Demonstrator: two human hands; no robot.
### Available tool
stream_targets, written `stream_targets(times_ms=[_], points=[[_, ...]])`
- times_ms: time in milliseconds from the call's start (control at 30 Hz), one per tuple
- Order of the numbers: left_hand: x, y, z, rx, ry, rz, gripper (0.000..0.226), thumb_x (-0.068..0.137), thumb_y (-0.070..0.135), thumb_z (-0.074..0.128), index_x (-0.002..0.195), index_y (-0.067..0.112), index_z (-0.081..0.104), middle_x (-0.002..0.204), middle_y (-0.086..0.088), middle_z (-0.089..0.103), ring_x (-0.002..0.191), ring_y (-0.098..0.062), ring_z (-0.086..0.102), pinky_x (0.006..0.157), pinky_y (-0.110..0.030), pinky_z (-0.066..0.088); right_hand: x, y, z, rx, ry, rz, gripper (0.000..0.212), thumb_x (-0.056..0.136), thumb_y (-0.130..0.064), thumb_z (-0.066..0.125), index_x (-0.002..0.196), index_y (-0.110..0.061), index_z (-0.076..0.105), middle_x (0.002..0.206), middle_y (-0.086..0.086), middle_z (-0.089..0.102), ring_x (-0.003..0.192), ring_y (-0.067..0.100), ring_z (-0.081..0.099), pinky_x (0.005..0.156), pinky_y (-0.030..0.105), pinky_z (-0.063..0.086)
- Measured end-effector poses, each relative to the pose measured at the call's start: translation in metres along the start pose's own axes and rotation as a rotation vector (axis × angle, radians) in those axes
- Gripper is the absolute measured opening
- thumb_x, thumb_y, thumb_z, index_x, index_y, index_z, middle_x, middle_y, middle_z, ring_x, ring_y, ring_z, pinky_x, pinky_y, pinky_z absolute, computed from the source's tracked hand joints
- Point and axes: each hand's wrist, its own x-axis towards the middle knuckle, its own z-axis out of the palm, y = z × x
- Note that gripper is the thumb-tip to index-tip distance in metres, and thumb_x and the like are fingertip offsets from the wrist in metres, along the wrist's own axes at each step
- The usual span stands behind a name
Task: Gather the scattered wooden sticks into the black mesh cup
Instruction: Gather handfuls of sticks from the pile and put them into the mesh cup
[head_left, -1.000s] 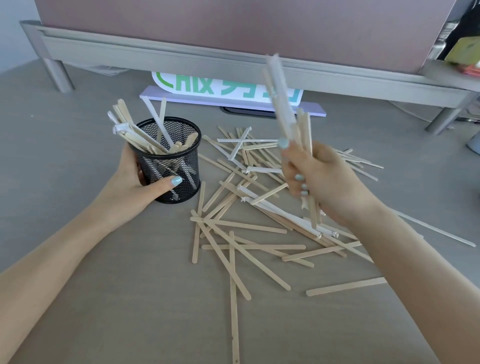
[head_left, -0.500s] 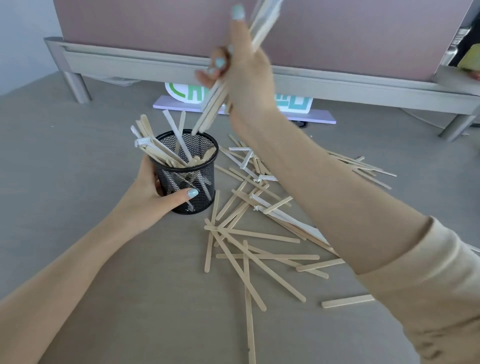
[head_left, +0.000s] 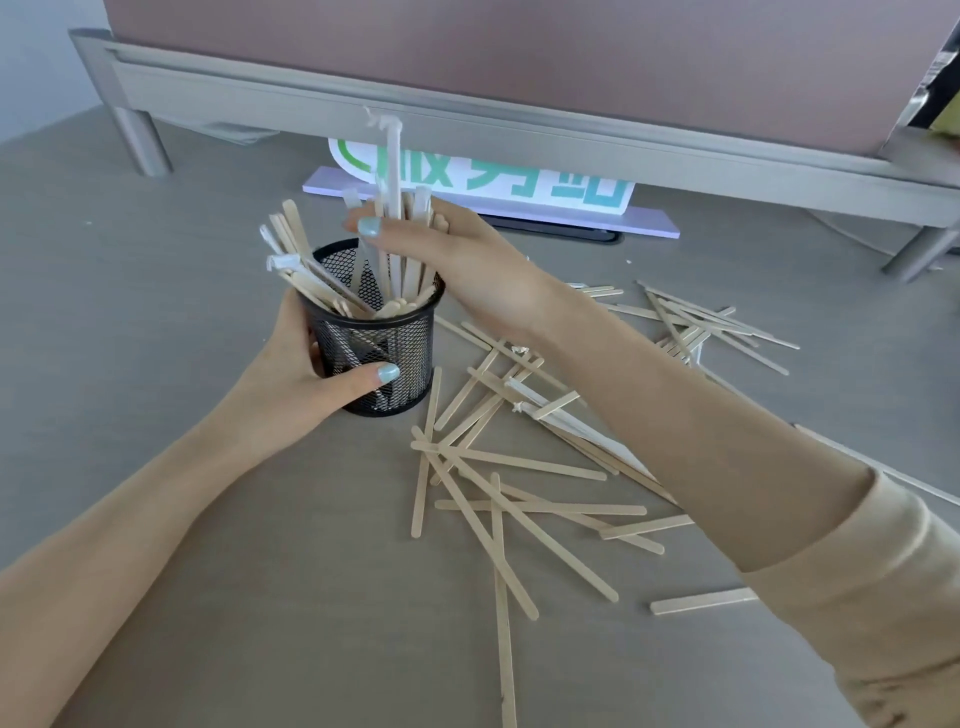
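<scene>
The black mesh cup (head_left: 400, 348) stands upright on the grey table, with several wooden sticks leaning out of it to the left. My left hand (head_left: 301, 379) is wrapped around its left side, thumb across the front. My right hand (head_left: 467, 265) is just above the cup's rim, fingers closed on a bundle of sticks (head_left: 395, 228) whose lower ends are inside the cup; one paper-wrapped stick pokes up highest. Many scattered wooden sticks (head_left: 498, 467) lie crossed on the table right of the cup, partly hidden under my right forearm.
A grey metal shelf frame (head_left: 467, 119) runs along the back with a leg (head_left: 140, 140) at the left. Under it stands a white and green sign (head_left: 493, 182) on a lilac base. A lone stick (head_left: 701, 600) lies at the right front.
My right hand has come down from high above the cup, lowering the bundle of sticks into it. The left hand has kept its hold on the cup.
</scene>
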Motion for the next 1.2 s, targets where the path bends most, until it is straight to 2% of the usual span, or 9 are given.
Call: stream_targets(times_ms=[67, 167, 267, 400, 500, 667, 767, 1067, 1200], points=[[-0.001, 0.001, 0.000, 0.018, 0.001, -0.011, 0.069, 0.060, 0.035, 0.072, 0.111, 0.052, 0.030, 0.111, 0.036, 0.050, 0.102, 0.024, 0.049, 0.077, 0.004, 0.040, -0.004, 0.003, -0.007, -0.017, -0.070, 0.005, 0.030, 0.089, -0.028, 0.054, 0.117, -0.020, 0.061, 0.111, -0.013, 0.061, 0.103, -0.007, 0.055, 0.099, 0.016, 0.036], [-0.002, 0.001, 0.000, 0.034, 0.003, 0.001, 0.064, 0.068, 0.025, 0.073, 0.106, 0.053, 0.030, 0.107, 0.038, 0.050, 0.097, 0.029, 0.048, 0.073, 0.006, 0.038, -0.010, 0.012, -0.025, 0.040, -0.127, 0.090, 0.048, 0.074, -0.045, 0.060, 0.118, -0.026, 0.057, 0.133, -0.006, 0.052, 0.128, 0.009, 0.044, 0.111, 0.034, 0.029], [-0.002, -0.001, -0.001, 0.060, 0.000, 0.012, 0.067, 0.073, 0.022, 0.074, 0.107, 0.056, 0.028, 0.103, 0.050, 0.048, 0.099, 0.030, 0.045, 0.074, 0.008, 0.037, -0.019, 0.019, -0.049, 0.041, -0.036, 0.186, 0.057, 0.075, -0.049, 0.058, 0.128, -0.030, 0.047, 0.143, -0.008, 0.043, 0.131, 0.010, 0.038, 0.110, 0.035, 0.028], [-0.001, 0.000, -0.001, 0.074, -0.009, 0.016, 0.070, 0.076, 0.019, 0.073, 0.109, 0.060, 0.026, 0.103, 0.054, 0.045, 0.103, 0.030, 0.043, 0.076, 0.008, 0.036, -0.038, 0.042, -0.078, -0.428, 0.194, 0.328, 0.055, 0.085, -0.044, 0.057, 0.134, -0.028, 0.040, 0.142, -0.007, 0.041, 0.131, 0.013, 0.037, 0.099, 0.027, 0.028], [-0.002, 0.003, -0.001, 0.068, -0.012, 0.017, 0.071, 0.075, 0.022, 0.075, 0.112, 0.058, 0.025, 0.105, 0.052, 0.046, 0.102, 0.031, 0.043, 0.078, 0.005, 0.037, -0.049, 0.063, -0.087, -0.648, 0.182, 0.433, 0.075, 0.078, -0.051, 0.062, 0.140, -0.032, 0.025, 0.152, -0.002, 0.025, 0.139, 0.022, 0.022, 0.108, 0.040, 0.025], [-0.003, 0.005, -0.003, 0.084, -0.009, -0.025, 0.068, 0.053, 0.052, 0.068, 0.099, 0.076, 0.024, 0.111, 0.052, 0.046, 0.110, 0.024, 0.045, 0.094, -0.018, 0.037, -0.042, 0.076, -0.085, -0.790, 0.149, 0.468, 0.095, 0.073, -0.061, 0.059, 0.145, -0.032, 0.004, 0.158, -0.004, 0.002, 0.145, 0.025, -0.007, 0.116, 0.052, 0.005], [-0.003, 0.005, -0.002, 0.081, -0.016, -0.017, 0.067, 0.053, 0.052, 0.068, 0.099, 0.077, 0.026, 0.116, 0.046, 0.047, 0.114, 0.019, 0.045, 0.100, -0.025, 0.037, -0.029, 0.079, -0.076, -0.861, 0.123, 0.495, 0.098, 0.072, -0.066, 0.056, 0.146, -0.029, 0.003, 0.158, -0.002, 0.004, 0.145, 0.027, -0.005, 0.115, 0.053, 0.002], [-0.003, 0.005, -0.002, 0.093, -0.054, 0.040, 0.068, 0.061, 0.049, 0.067, 0.109, 0.072, 0.024, 0.123, 0.044, 0.043, 0.122, 0.014, 0.041, 0.105, -0.030, 0.035, -0.019, 0.069, -0.064, -1.064, 0.165, 0.539, 0.068, 0.080, -0.056, 0.052, 0.131, -0.013, 0.038, 0.138, 0.009, 0.034, 0.127, 0.033, 0.029, 0.096, 0.042, 0.030], [-0.002, 0.004, -0.003, 0.084, -0.051, 0.044, 0.068, 0.061, 0.049, 0.067, 0.112, 0.066, 0.026, 0.121, 0.045, 0.045, 0.121, 0.015, 0.042, 0.105, -0.029, 0.035, -0.025, 0.065, -0.066, -1.166, 0.122, 0.559, 0.079, 0.077, -0.068, 0.047, 0.130, -0.010, 0.041, 0.136, 0.011, 0.039, 0.125, 0.034, 0.034, 0.100, 0.044, 0.028]])
